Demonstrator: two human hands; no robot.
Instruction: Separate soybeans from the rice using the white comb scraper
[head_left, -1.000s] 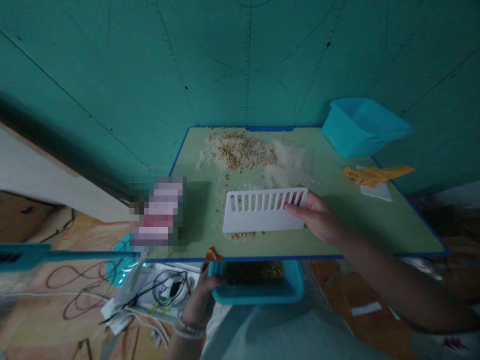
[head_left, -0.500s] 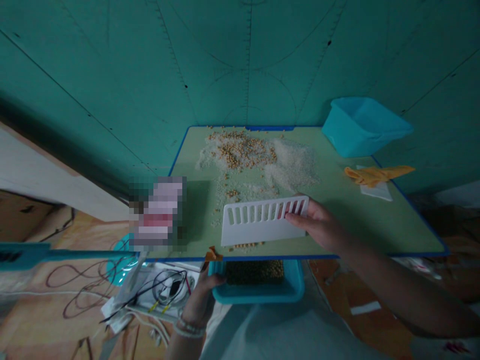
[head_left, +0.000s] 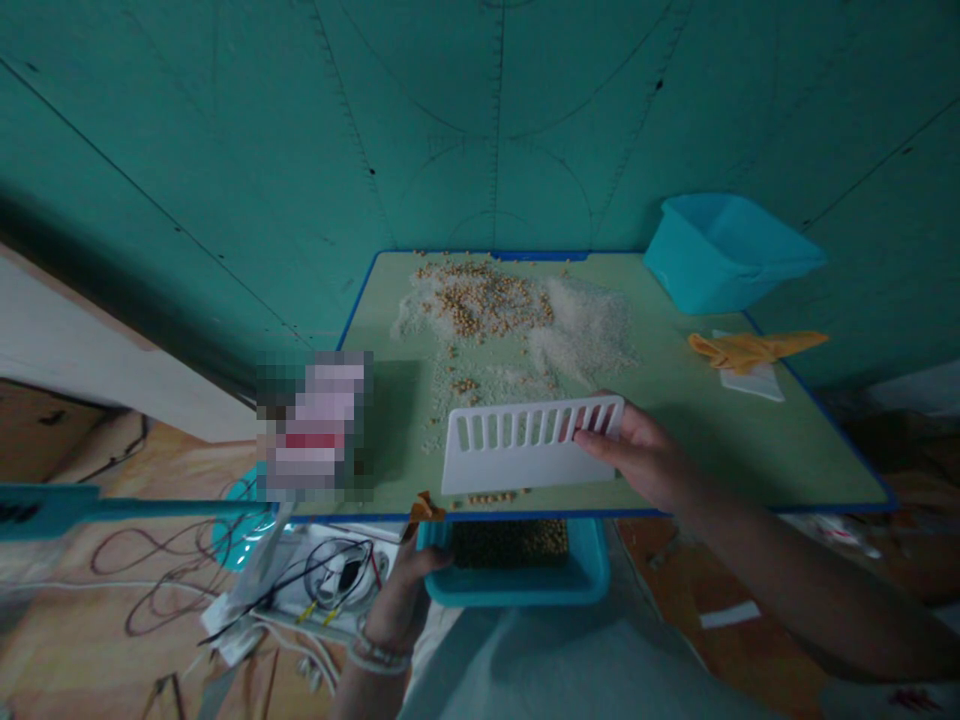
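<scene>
My right hand grips the right end of a white slotted plastic panel, which is tilted over the near part of the table. A short row of tan beans lies between the panel and the table's front edge. Below that edge, my left hand holds the left rim of a teal bin, its thumb over the side. Dark green beans and some tan ones fill the bin's bottom. Farther back, a pile of tan beans mixes with white rice-like grains.
A second teal bin stands at the back right. In front of it, an orange cloth lies on a white piece. A blurred-out object is at the table's left edge. Cables lie in a white box below.
The panel and my right hand have shifted very slightly right and toward me. My left hand and the bin have stayed in place.
</scene>
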